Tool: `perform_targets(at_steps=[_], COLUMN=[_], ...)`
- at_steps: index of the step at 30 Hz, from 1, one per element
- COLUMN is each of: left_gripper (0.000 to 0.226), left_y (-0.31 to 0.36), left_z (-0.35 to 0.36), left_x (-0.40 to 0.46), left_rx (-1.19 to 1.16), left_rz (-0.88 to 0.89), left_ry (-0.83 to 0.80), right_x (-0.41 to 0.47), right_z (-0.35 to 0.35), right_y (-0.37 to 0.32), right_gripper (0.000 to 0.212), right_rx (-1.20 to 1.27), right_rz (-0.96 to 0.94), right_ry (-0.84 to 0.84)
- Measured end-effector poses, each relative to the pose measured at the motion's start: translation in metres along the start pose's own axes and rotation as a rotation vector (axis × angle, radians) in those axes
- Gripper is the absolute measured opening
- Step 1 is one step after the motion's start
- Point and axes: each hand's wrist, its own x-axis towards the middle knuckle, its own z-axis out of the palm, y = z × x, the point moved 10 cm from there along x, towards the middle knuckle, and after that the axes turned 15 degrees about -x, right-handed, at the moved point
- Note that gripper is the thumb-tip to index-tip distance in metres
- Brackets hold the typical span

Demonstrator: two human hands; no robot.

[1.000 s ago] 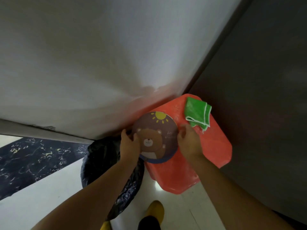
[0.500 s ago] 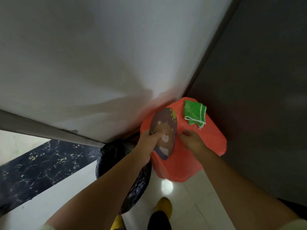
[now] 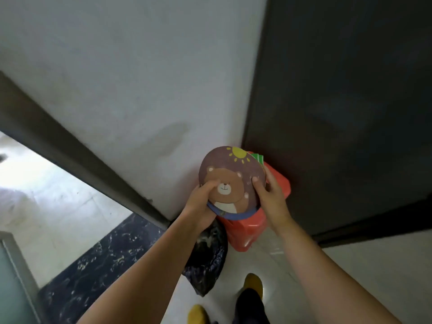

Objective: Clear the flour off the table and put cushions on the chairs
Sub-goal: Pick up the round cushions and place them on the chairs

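Round cushion point(image 3: 231, 181) with bear face and yellow sun print, blue rim along its lower edge, held up with its printed face toward the camera, in front of a red plastic stool point(image 3: 247, 230) in the corner between white wall point(image 3: 131, 73) and dark door point(image 3: 346, 101). Left hand point(image 3: 201, 202) at the cushion's lower-left edge, thumb pressed on the printed face beside the bear's muzzle, fingers curled behind and mostly hidden. Right hand point(image 3: 271, 195) at the right edge, thumb on the front, fingers wrapped round the rim toward the back; both hands gripping the cushion. Corner of a green cloth point(image 3: 258, 157) just visible behind the cushion's upper right, above the stool; whether touching the cushion, cannot be told. Black plastic bag point(image 3: 208, 258) on the floor just left of the stool, partly behind the left forearm. Pale tiled floor point(image 3: 350, 265) below; dark marbled threshold strip point(image 3: 98, 260) at lower left. Two yellow shoes point(image 3: 253, 281) at bottom centre.
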Motion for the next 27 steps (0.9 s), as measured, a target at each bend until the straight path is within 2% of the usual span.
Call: perform_targets(at_steps=[3, 7, 12, 20, 21, 24, 27], left_gripper=[0.031, 0.034, 0.037, 0.038, 0.039, 0.041, 0.048], left_y=[0.002, -0.016, -0.071, -0.176, -0.187, -0.228, -0.257], left_z=[0.001, 0.017, 0.035, 0.039, 0.036, 0.022, 0.013], left_x=[-0.036, -0.1, -0.176, -0.295, -0.309, -0.36, -0.408], left_rx=[0.002, 0.062, 0.088, 0.033, 0.027, 0.024, 0.03], left_rz=[0.001, -0.038, -0.161, -0.245, -0.244, -0.272, -0.291], left_ry=[-0.044, -0.24, -0.416, -0.469, -0.467, -0.507, -0.57], right_x=[-0.044, -0.133, -0.234, -0.393, -0.412, -0.482, -0.545], right_z=[-0.021, -0.056, -0.106, -0.172, -0.177, -0.188, -0.196], right_y=[-0.034, -0.057, -0.056, -0.036, -0.036, -0.032, -0.027], right_gripper=[0.038, 0.012, 0.026, 0.014, 0.017, 0.042, 0.043], right_rx=[-0.027, -0.011, -0.04, -0.206, -0.23, -0.322, -0.4], right_rz=[-0.056, -0.056, -0.034, -0.059, -0.066, -0.07, -0.061], right_ry=[0.155, 0.353, 0.486, 0.664, 0.676, 0.697, 0.722])
